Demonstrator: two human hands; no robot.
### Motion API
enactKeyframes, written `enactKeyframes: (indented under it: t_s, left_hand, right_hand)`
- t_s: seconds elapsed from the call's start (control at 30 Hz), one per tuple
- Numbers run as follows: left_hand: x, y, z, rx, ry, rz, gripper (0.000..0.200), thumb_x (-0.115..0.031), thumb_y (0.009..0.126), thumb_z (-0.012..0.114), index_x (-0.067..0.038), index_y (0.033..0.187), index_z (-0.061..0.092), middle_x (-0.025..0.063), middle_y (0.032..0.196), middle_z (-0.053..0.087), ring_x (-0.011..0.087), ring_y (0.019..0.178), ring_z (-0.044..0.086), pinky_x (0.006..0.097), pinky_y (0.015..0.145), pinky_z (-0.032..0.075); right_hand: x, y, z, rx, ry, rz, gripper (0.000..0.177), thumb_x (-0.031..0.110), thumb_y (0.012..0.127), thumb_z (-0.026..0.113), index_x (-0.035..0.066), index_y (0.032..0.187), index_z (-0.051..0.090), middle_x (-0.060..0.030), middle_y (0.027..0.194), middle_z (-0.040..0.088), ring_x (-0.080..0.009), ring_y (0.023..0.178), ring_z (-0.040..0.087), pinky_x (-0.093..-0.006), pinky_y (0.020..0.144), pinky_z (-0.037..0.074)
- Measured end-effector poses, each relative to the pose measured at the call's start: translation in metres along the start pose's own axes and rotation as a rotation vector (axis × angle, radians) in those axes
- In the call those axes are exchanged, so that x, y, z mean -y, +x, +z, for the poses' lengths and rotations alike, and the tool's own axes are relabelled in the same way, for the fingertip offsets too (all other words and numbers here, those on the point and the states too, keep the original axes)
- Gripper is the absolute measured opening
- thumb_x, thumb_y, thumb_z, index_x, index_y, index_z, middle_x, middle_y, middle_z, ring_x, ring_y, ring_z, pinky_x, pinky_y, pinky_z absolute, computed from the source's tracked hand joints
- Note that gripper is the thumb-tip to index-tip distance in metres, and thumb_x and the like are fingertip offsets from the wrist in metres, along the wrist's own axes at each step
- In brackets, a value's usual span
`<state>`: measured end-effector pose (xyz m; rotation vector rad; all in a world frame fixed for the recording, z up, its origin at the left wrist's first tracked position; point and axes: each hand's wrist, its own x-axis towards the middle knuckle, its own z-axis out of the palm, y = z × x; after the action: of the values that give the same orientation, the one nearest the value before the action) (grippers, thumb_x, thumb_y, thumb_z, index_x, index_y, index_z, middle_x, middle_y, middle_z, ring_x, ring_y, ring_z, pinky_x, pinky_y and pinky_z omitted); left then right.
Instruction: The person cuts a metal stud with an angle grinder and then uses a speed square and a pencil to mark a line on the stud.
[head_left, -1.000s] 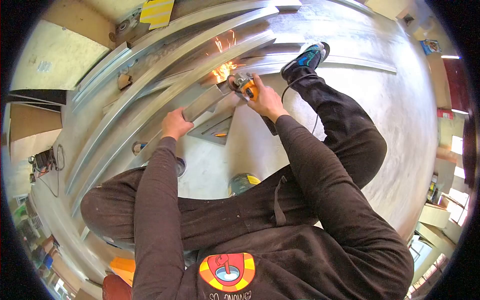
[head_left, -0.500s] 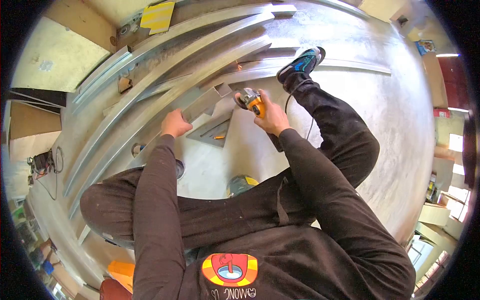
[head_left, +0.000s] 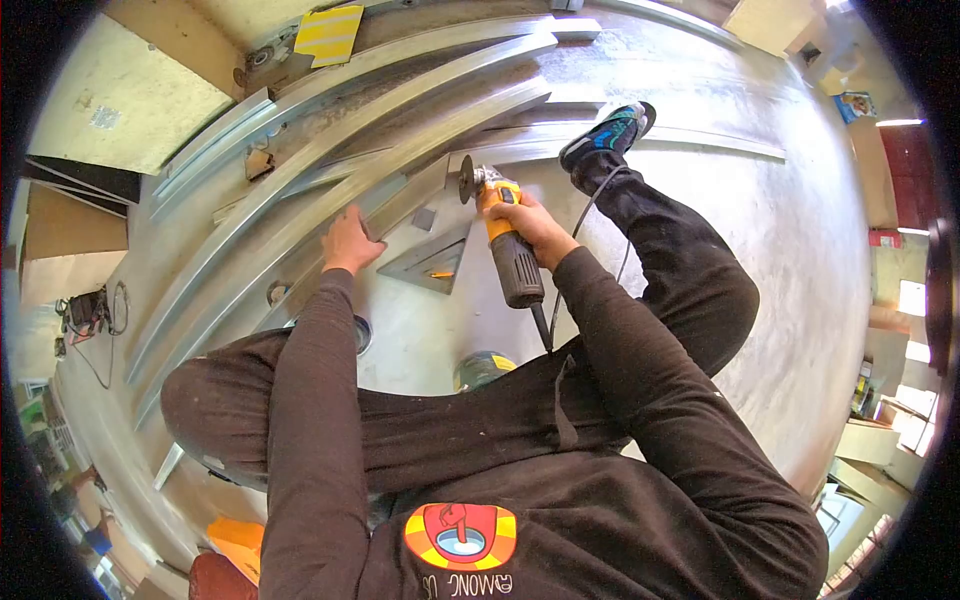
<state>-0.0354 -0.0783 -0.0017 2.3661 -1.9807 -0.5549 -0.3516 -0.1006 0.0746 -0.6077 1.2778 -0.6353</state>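
My right hand [head_left: 535, 228] is wrapped round the yellow and black body of an angle grinder [head_left: 518, 272], with its disc [head_left: 467, 180] upright and pointing away from me. The disc is just right of the far end of a square metal tube [head_left: 408, 208]. My left hand [head_left: 350, 243] lies at the near part of that tube, thumb on one side and fingers on the other. On the floor between my hands lie a grey triangular set square [head_left: 432, 262], an orange pencil [head_left: 441, 274] and a small grey square piece [head_left: 424, 218].
Several long metal profiles [head_left: 400, 145] lie along the left and far side. My shoe [head_left: 607, 133] rests against one. The grinder's cable [head_left: 590, 212] runs beside my leg. A dark round container [head_left: 485, 368] stands near my shin; a yellow striped sheet [head_left: 329, 35] lies at the far left.
The grinder has swung up and away from the tube's end, its body now upright in view. Sparks seen before are gone. The tube has shifted slightly; my left hand stays nearly in place.
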Motion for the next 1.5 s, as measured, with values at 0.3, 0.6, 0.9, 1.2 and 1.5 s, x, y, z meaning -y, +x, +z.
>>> enactKeyframes:
  t_s: [0.3,0.6,0.9,1.2,1.5]
  left_hand:
    - [-0.004,-0.02,0.028,-0.132,0.072,0.033,0.033,-0.016,0.083,0.063,-0.013,0.115,0.058,0.018,0.094,0.068,0.0392,0.089,0.068,0.0514,0.077,0.051]
    - [-0.006,-0.026,0.032,-0.193,0.103,0.046,0.032,-0.016,0.086,0.061,-0.013,0.118,0.057,0.0159,0.096,0.066,0.0365,0.095,0.065,0.05,0.081,0.049]
    - [-0.002,-0.02,0.039,-0.196,0.056,0.04,0.034,-0.016,0.086,0.062,-0.013,0.12,0.06,0.0164,0.099,0.067,0.0364,0.096,0.066,0.0495,0.082,0.05]
    - [-0.006,-0.009,0.005,0.087,0.017,-0.087,0.05,-0.025,0.076,0.074,-0.015,0.122,0.057,0.0136,0.107,0.068,0.0346,0.105,0.065,0.0501,0.091,0.049]
    - [-0.015,-0.018,-0.005,0.073,-0.03,-0.151,0.057,-0.029,0.073,0.076,-0.017,0.125,0.057,0.0107,0.121,0.065,0.031,0.121,0.058,0.0565,0.102,0.042]
  right_hand:
    - [-0.009,-0.001,0.011,0.038,0.116,0.273,0.035,0.013,0.081,0.072,0.006,0.111,0.055,-0.0083,0.083,0.062,-0.0216,0.06,0.064,-0.0356,0.055,0.056]
    - [0.001,0.012,0.018,-0.029,0.052,0.159,0.049,0.013,0.081,0.072,0.006,0.122,0.048,-0.009,0.091,0.06,-0.0207,0.071,0.064,-0.0364,0.058,0.056]
    - [0.001,0.0,0.021,-0.018,0.07,0.112,0.035,0.013,0.08,0.071,0.008,0.111,0.055,-0.0057,0.086,0.06,-0.0182,0.07,0.062,-0.0358,0.06,0.055]
    - [-0.026,-0.031,0.027,0.054,-0.12,0.127,0.055,0.01,0.077,0.075,0.003,0.125,0.049,-0.0083,0.097,0.06,-0.02,0.079,0.064,-0.0361,0.068,0.056]
    - [0.042,-0.08,-0.013,0.027,0.175,-0.299,0.048,0.039,0.1,0.06,0.008,0.131,0.042,-0.0135,0.101,0.059,-0.0262,0.076,0.067,-0.041,0.061,0.061]
